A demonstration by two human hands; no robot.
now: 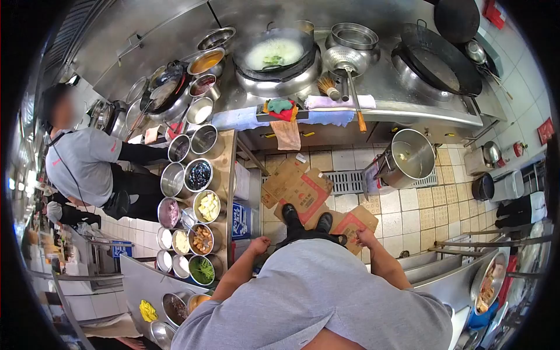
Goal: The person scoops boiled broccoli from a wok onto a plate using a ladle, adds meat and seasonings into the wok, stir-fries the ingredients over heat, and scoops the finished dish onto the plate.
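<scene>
Prob. a pause: L hand (260,245) nr worktop (227,175), R hand (366,237) above cardboard (303,192); can't tell if either grip's spread or pressed together. Touching steaming wok (306,52) calls for stepping fwd.

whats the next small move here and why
Probably reach the right hand towards the perforated strainer by its wooden handle: that hand looks empty, the handle points this way, and green vegetables sit in frothy liquid in the wok.

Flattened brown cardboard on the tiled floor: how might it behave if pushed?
Flattened brown cardboard lies in thin sheets, so it would probably bend and be light for its size. Sliding seems unlikely where black shoes stand on it.
</scene>
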